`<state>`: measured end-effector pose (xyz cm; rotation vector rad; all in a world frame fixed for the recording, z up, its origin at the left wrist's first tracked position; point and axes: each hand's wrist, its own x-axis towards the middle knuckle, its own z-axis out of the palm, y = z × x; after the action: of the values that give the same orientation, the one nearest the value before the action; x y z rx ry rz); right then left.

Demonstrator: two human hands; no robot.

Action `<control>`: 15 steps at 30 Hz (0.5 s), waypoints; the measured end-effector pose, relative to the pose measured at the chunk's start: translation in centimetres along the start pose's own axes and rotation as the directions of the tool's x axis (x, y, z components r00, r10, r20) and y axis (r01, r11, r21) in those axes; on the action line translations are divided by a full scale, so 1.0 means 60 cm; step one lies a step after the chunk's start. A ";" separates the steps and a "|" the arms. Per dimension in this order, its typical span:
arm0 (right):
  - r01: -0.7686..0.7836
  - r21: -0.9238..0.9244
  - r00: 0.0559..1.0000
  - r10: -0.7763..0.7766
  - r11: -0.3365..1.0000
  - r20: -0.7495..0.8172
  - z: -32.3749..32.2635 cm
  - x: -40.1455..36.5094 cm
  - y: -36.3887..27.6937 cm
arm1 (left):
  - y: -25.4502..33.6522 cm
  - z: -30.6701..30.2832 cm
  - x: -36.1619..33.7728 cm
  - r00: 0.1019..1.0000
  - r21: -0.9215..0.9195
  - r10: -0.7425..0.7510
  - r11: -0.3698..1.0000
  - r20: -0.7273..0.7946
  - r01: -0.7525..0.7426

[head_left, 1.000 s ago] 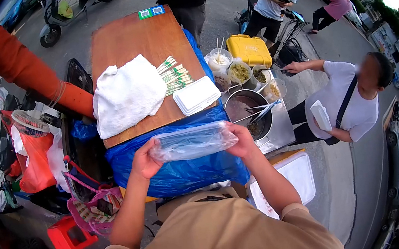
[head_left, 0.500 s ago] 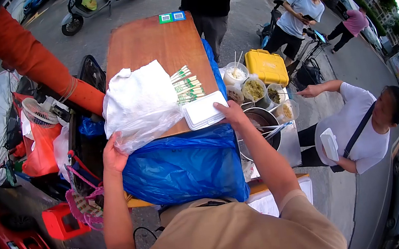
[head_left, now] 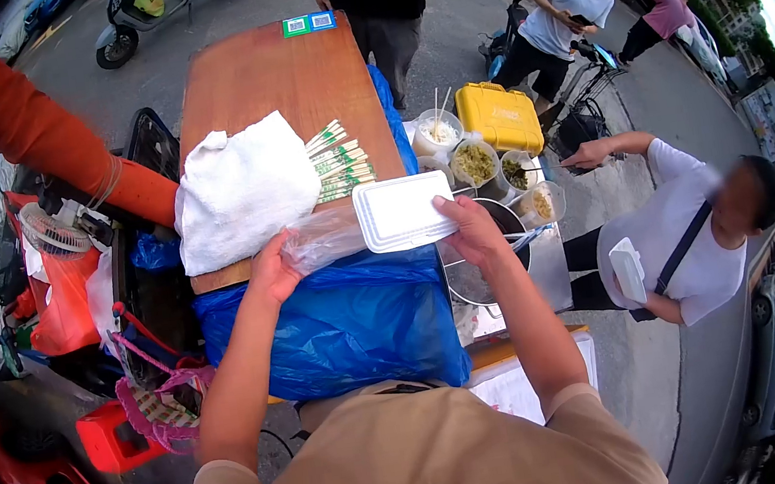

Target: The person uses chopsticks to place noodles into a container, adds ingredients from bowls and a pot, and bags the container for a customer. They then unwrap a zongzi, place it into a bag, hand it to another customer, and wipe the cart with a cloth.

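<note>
My right hand point(head_left: 472, 229) grips the right edge of a closed white foam box point(head_left: 403, 212), with the thumb on its lid. My left hand point(head_left: 276, 268) has its fingers closed on a clear plastic bag point(head_left: 323, 239), which reaches across to the box's left edge. Both hands are above the near edge of the brown table point(head_left: 271, 66), over blue plastic sheeting point(head_left: 350, 330). A white towel point(head_left: 247, 192) lies just beyond my left hand. Beside it, wrapped chopsticks point(head_left: 341, 162) are fanned out.
Tubs of food point(head_left: 475, 164), a yellow case point(head_left: 499, 118) and a large pot point(head_left: 499, 271) stand to the right. A person in a white shirt point(head_left: 665, 230) holds an open foam box point(head_left: 627, 271). Other people stand beyond the table. An orange-wrapped pole point(head_left: 50, 130) slants at left.
The foam box has lifted and come nearer the bag. My left hand has moved right, drawing the bag off the towel and bunching it. The whole view has shifted slightly.
</note>
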<state>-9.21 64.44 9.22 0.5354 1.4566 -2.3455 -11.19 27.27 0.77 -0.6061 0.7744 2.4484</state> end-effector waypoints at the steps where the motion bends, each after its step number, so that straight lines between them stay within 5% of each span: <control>1: -0.003 0.022 1.000 0.003 1.000 -0.007 0.011 0.010 0.011 | -0.014 0.024 0.019 0.999 0.004 -0.010 1.000 0.039 0.009; 6: -0.020 0.038 1.000 0.019 0.999 0.017 0.050 0.066 0.076 | -0.043 0.101 0.067 0.992 0.152 -0.015 0.988 0.128 -0.005; 8: -0.033 -0.135 0.995 0.020 0.990 -0.093 0.052 0.078 0.090 | -0.049 0.102 0.078 0.964 0.548 0.243 0.824 -0.110 -0.145; 9: -0.049 -0.281 0.994 0.019 0.959 -0.108 0.050 0.076 0.086 | -0.046 0.104 0.071 0.963 0.547 0.245 0.824 -0.111 -0.147; 10: -0.048 -0.282 0.994 0.019 0.958 -0.106 0.044 0.074 0.077 | -0.044 0.103 0.060 0.908 0.879 0.417 0.415 0.047 -0.236; 11: -0.091 -0.618 0.990 0.004 0.781 -0.141 0.035 0.073 0.063 | -0.045 0.102 0.048 0.837 0.964 0.479 -0.113 0.266 -0.242; 12: -0.135 -0.861 0.985 -0.025 0.490 -0.168 0.035 0.068 0.050 | -0.053 0.098 0.038 0.835 0.964 0.481 -0.113 0.266 -0.242; 13: -0.057 -0.961 0.933 -0.329 0.272 -0.148 0.044 0.048 0.043 | -0.065 0.094 0.026 0.736 0.926 0.563 -0.205 0.376 -0.317; 14: -0.054 -0.961 0.933 -0.329 0.271 -0.145 0.045 0.050 0.046 | -0.078 0.092 0.015 0.617 0.876 0.624 -0.303 0.480 -0.375; 15: -0.050 -0.964 0.826 -0.531 0.261 -0.187 0.042 0.057 0.053 | -0.086 0.109 -0.011 0.603 0.877 0.645 -0.260 0.469 -0.404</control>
<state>-11.09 60.54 6.17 0.5361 2.9946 -0.9592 -9.42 34.82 3.90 0.2497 3.0215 1.5009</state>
